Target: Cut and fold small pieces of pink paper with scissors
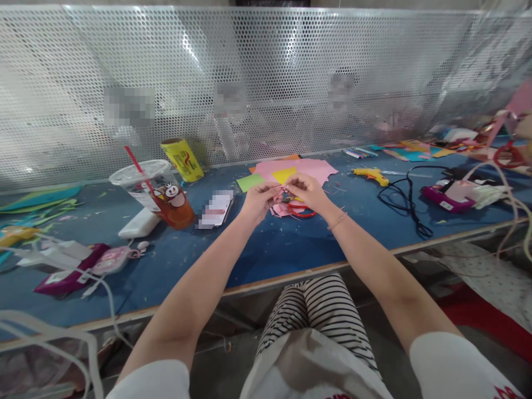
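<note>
My left hand [261, 199] and my right hand [306, 190] meet over the middle of the blue table, fingertips pinched together. Between them is a small pink piece [284, 189], perhaps paper; its shape is mostly hidden by the fingers. Just below the right hand lie scissors with red handles [302, 214], on pink paper scraps [280, 210]. Behind the hands, pink paper sheets [319, 169] are spread out, with a yellow sheet [283, 175] on top and a green sheet [249, 182] at their left.
Left of my hands are a phone [216, 209], a drink cup with a red straw [177, 208], a yellow can [183, 160] and a purple power strip [72, 274]. Rightward lie a yellow glue gun [371, 175], a black cable [409, 199] and another purple power strip [446, 200]. A perforated metal screen [274, 105] stands behind.
</note>
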A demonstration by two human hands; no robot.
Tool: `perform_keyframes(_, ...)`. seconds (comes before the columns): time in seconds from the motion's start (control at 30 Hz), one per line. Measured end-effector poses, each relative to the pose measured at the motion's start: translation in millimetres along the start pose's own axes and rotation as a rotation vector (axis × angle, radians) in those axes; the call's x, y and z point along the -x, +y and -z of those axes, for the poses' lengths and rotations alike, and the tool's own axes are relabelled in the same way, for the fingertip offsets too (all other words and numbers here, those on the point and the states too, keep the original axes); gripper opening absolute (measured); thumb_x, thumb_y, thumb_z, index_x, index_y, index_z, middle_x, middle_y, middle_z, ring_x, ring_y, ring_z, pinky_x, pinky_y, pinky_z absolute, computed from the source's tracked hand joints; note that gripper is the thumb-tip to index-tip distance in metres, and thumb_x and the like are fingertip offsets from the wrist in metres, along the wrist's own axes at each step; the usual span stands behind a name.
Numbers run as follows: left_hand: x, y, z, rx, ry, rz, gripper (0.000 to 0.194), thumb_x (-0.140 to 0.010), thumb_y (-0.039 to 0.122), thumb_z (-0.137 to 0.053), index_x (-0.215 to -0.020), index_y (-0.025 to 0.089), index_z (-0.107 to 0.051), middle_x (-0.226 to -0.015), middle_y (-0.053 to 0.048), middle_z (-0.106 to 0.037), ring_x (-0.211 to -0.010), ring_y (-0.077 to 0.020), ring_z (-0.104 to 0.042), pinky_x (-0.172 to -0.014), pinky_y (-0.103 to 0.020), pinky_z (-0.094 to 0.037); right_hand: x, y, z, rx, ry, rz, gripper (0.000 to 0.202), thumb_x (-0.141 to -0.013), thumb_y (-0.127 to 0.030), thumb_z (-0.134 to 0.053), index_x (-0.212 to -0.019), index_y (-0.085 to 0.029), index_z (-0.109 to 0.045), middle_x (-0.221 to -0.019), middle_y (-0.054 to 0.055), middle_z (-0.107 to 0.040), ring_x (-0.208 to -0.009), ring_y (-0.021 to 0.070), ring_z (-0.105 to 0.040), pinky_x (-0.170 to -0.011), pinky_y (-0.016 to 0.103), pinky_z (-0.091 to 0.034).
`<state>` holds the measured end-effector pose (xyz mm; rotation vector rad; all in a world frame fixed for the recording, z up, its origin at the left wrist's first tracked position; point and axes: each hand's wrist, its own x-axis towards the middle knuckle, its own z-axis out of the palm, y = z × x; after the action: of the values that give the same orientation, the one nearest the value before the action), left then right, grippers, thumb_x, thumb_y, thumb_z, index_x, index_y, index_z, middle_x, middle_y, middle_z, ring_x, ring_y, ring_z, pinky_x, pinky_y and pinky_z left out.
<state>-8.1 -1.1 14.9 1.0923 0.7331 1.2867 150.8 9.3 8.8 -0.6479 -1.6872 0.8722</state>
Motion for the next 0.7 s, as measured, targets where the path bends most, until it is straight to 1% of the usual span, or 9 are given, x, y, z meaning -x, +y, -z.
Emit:
perform_keyframes(0.13, 0.8, 3.1, 0.1, 0.06, 0.011, 0.02, 0.02, -0.056, 0.011, -0.072, -0.075, 0.009, -0.065, -0.057, 0.0, -0.062, -0.048, -0.0052, -0.056, -0.051, -0.015, -0.049, -0.1, 1.0, 0.3, 0.018, 0.051, 0.052, 0.015, -0.074, -0.031, -0.057, -0.08, -0.018, -0.054, -0.075, 0.001, -0.058, -0.068, 0.0116, -0.056, -0.061, 0.026, -0.047)
perform_keyframes(0.27, 1.5, 5.0, 0.9, 0.109, -0.034, 0.074, 0.017, -0.06, 0.009, -0.069, -0.077, 0.01, -0.065, -0.063, -0.001, -0.064, -0.047, -0.0045, -0.056, -0.048, -0.013, -0.049, 1.7, -2.2, 2.6, 0.148, 0.094, 0.216, 0.01, -0.076, -0.028, -0.056, -0.079, -0.019, -0.059, -0.08, 0.002, -0.059, -0.075, 0.0131, -0.055, -0.061, 0.026, -0.046)
perform_keyframes(0.33, 1.7, 5.3, 1.5, 0.124, -0.052, 0.085, 0.014, -0.062, 0.009, -0.068, -0.076, 0.01, -0.065, -0.063, -0.002, -0.065, -0.047, -0.0045, -0.057, -0.048, -0.013, -0.05, 2.6, -4.2, 3.2, 0.197, 0.087, 0.296, 0.009, -0.077, -0.027, -0.055, -0.08, -0.021, -0.061, -0.08, 0.002, -0.059, -0.077, 0.0136, -0.055, -0.062, 0.027, -0.045)
perform_keyframes(0.4, 1.8, 5.2, 1.9, 0.138, -0.066, 0.088, 0.012, -0.063, 0.009, -0.067, -0.075, 0.011, -0.066, -0.063, -0.001, -0.065, -0.047, -0.0044, -0.057, -0.047, -0.012, -0.05, 3.2, -5.4, 3.3, 0.234, 0.079, 0.345, 0.009, -0.077, -0.026, -0.055, -0.08, -0.022, -0.062, -0.079, 0.002, -0.058, -0.077, 0.0136, -0.055, -0.064, 0.028, -0.046)
perform_keyframes(0.47, 2.0, 5.2, 2.0, 0.147, -0.076, 0.09, 0.011, -0.064, 0.009, -0.067, -0.074, 0.011, -0.066, -0.063, -0.001, -0.065, -0.047, -0.0043, -0.057, -0.047, -0.012, -0.05, 3.4, -5.6, 3.1, 0.255, 0.076, 0.366, 0.009, -0.077, -0.025, -0.056, -0.081, -0.022, -0.063, -0.078, 0.002, -0.058, -0.077, 0.0135, -0.054, -0.065, 0.028, -0.046)
perform_keyframes(0.7, 3.5, 6.3, 0.8, 0.143, -0.077, 0.108, 0.01, -0.066, 0.007, -0.063, -0.075, 0.011, -0.066, -0.063, -0.002, -0.065, -0.047, -0.0048, -0.057, -0.047, -0.013, -0.051, 3.6, -5.1, 2.8, 0.282, 0.079, 0.366, 0.01, -0.078, -0.025, -0.055, -0.082, -0.023, -0.064, -0.078, 0.002, -0.059, -0.078, 0.0132, -0.055, -0.066, 0.028, -0.046)
